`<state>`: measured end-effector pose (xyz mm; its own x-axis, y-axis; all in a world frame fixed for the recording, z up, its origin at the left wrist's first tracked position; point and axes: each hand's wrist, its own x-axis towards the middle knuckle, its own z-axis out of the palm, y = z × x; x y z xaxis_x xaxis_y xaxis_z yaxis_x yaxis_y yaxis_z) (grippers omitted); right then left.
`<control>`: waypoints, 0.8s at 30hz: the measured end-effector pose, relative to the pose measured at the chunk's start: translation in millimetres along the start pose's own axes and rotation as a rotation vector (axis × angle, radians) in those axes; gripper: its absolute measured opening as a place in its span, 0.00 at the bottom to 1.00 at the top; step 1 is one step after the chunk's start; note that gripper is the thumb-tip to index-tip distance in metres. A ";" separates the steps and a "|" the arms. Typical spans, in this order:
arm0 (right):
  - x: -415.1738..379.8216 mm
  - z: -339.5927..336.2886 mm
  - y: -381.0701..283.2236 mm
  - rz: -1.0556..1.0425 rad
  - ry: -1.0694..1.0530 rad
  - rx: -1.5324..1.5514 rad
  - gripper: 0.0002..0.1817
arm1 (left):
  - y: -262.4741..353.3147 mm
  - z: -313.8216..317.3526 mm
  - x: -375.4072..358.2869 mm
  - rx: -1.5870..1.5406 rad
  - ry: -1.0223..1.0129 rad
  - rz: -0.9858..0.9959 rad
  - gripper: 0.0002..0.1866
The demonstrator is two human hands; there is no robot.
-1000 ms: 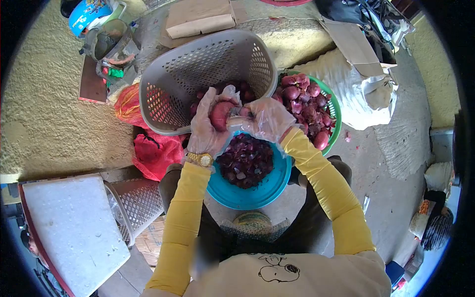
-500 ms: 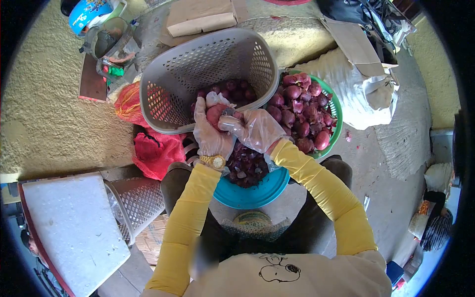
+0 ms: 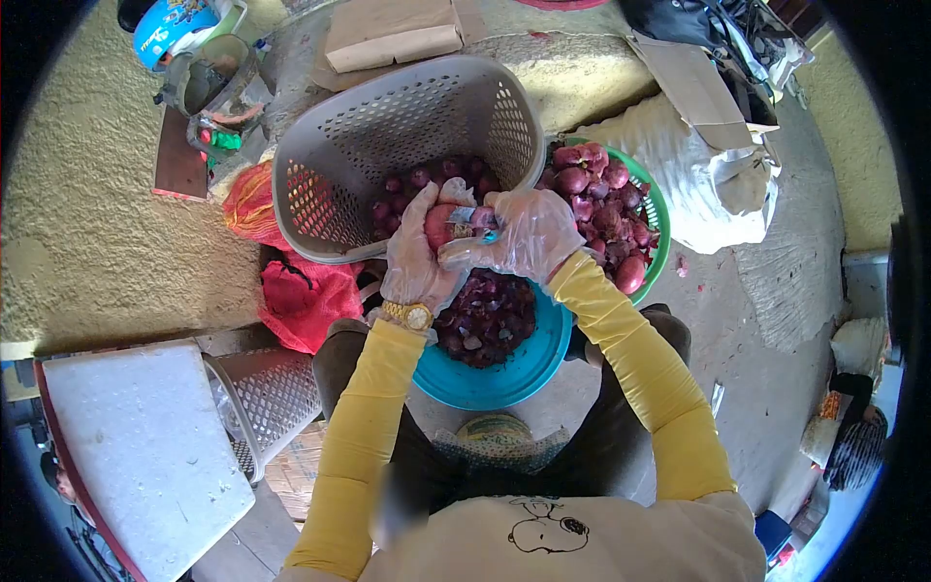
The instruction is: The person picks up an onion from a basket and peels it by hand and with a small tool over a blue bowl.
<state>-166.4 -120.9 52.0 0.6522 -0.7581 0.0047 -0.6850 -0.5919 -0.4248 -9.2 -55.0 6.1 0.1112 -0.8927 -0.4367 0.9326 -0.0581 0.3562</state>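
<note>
My left hand (image 3: 419, 254), in a clear plastic glove, cups a red onion (image 3: 439, 228) over the front rim of the grey basket. My right hand (image 3: 531, 233), gloved the same way, is closed around what looks like a small knife (image 3: 462, 215); its flat grey part lies against the onion and a bit of teal shows by the fingers. Peeled-looking red onions (image 3: 420, 177) lie inside the grey perforated basket (image 3: 388, 102). Below my hands, a blue basin (image 3: 465, 388) holds dark onion skins (image 3: 485, 325). At the right, a green basket (image 3: 663, 228) is heaped with unpeeled onions (image 3: 606, 218).
Red mesh sacks (image 3: 308, 301) lie left of the grey basket. A white foam board (image 3: 145, 456) and another perforated basket (image 3: 276, 393) stand at lower left. Beyond the green basket are a white sack (image 3: 669, 184) and cardboard (image 3: 693, 92). Another person (image 3: 858, 436) is at far right.
Both hands have shifted slightly, the right one rightward and up, and turned around the onion. The grey part of the tool is now more visible, and more of the skins in the basin shows.
</note>
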 end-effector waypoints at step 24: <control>0.1 -3.9 -1.4 0.049 0.041 0.007 0.48 | -1.0 1.9 4.7 -0.235 -0.121 -0.038 0.11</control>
<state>-166.7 -121.2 56.1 0.6035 -0.7971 0.0210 -0.7137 -0.5517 -0.4316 -10.3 -59.9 5.2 0.0458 -0.9396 -0.3391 0.9910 -0.0001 0.1340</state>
